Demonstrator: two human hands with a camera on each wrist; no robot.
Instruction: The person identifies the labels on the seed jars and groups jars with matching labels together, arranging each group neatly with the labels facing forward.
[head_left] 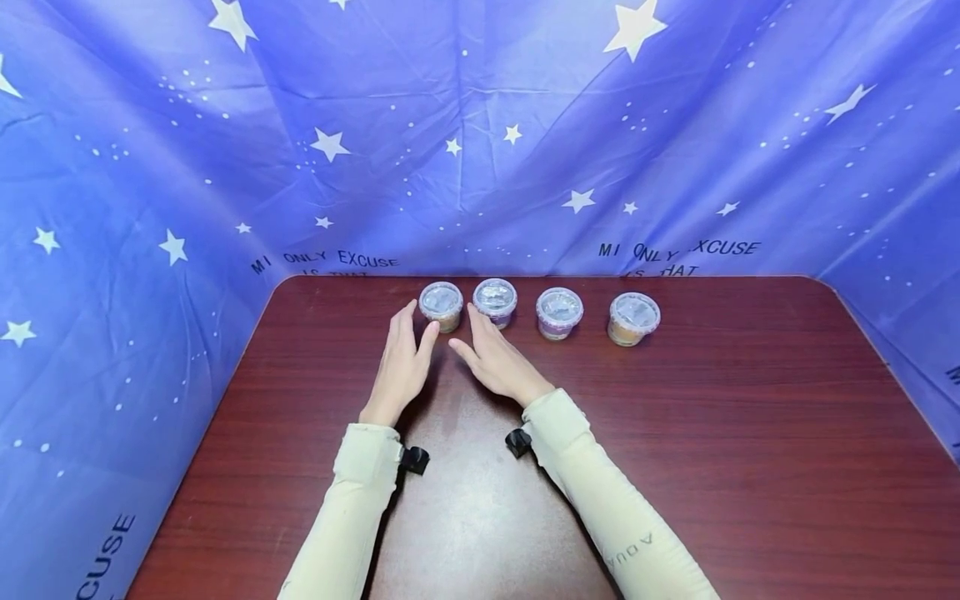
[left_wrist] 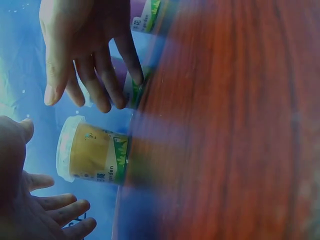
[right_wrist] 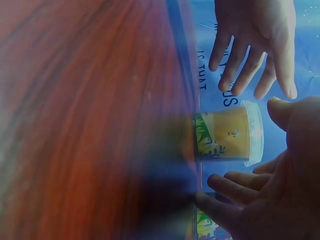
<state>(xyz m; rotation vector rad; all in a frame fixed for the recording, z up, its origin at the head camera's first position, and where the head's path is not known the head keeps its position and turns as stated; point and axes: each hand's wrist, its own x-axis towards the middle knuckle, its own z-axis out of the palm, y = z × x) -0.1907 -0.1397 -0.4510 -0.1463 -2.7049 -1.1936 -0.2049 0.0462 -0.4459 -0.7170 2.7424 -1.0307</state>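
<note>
Near the table's back edge, a small clear-lidded tub with yellow contents point(head_left: 441, 307) stands upright, leftmost in a row. My left hand point(head_left: 400, 367) is at its left side, fingers extended and thumb apart. On its other side is my right hand point(head_left: 504, 360), fingers stretched out and overlapping the front of a purple tub point(head_left: 496, 293) in the head view. Both wrist views show the yellow tub point(left_wrist: 97, 152) between the two hands, with a gap to each. Its label is green and white near the base.
Farther right along the row stand another purple tub point(head_left: 559, 313) and another yellow tub point(head_left: 634, 318). They sit on a dark red wood-grain table point(head_left: 750, 433). A blue curtain with white stars point(head_left: 525, 100) hangs behind the table and along its sides.
</note>
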